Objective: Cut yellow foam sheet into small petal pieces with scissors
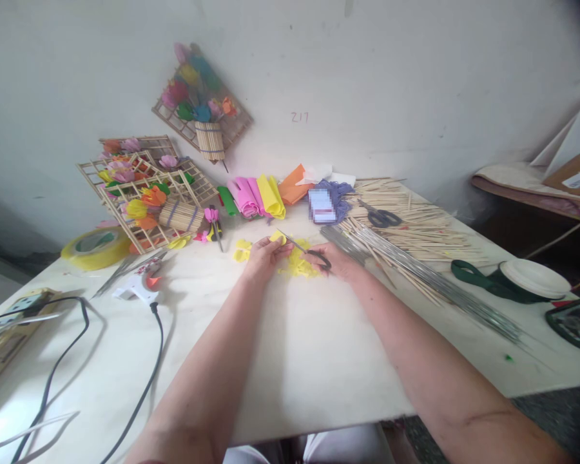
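Observation:
Pinched in my left hand (263,255) is a small folded piece of yellow crepe paper (277,237). My right hand (336,259) is closed round the black handles of a pair of scissors (297,245), whose blades point up and left beside that piece. Under and between both hands lie yellow paper scraps (298,265). Several cut yellow petals (242,251) rest just left of my left hand. Whether the blades touch the paper I cannot tell.
Rolled crepe paper (270,196) lies along the wall. Bamboo sticks (415,225), metal wires (435,283) and other scissors (384,218) are on the right. Flower lattices (149,193), a tape roll (96,248), a glue gun (142,282) and a power strip (14,328) with cables occupy the left.

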`<state>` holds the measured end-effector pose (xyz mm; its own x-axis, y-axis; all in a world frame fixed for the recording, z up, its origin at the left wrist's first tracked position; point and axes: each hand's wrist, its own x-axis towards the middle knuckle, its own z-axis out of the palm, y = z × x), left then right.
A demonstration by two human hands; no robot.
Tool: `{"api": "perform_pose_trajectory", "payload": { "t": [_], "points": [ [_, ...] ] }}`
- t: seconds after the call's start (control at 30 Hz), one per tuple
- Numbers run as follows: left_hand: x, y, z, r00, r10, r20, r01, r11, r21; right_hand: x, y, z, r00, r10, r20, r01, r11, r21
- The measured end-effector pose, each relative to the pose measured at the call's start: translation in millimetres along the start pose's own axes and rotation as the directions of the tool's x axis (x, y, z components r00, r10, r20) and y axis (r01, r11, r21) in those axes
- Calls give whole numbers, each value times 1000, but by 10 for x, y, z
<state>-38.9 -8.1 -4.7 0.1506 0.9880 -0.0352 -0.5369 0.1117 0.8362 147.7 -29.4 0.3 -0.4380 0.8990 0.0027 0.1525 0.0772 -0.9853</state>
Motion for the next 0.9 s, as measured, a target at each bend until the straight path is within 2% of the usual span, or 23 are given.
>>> {"api": "perform_pose_trajectory", "payload": {
  "t": [0.2, 0.5, 0.9],
  "points": [
    [-14, 9, 3, 1000, -19, -7, 20, 999, 30, 9, 16, 0, 1000, 0, -8, 0, 1000, 19],
    [17, -20, -48, 998, -22, 58, 19, 999, 49, -7, -16, 6, 1000, 21, -9, -21, 999, 44],
    [-1, -10, -29, 996, -39, 85, 30, 995, 99, -12, -38, 26, 1000, 23, 0, -23, 998, 57]
  ]
}}
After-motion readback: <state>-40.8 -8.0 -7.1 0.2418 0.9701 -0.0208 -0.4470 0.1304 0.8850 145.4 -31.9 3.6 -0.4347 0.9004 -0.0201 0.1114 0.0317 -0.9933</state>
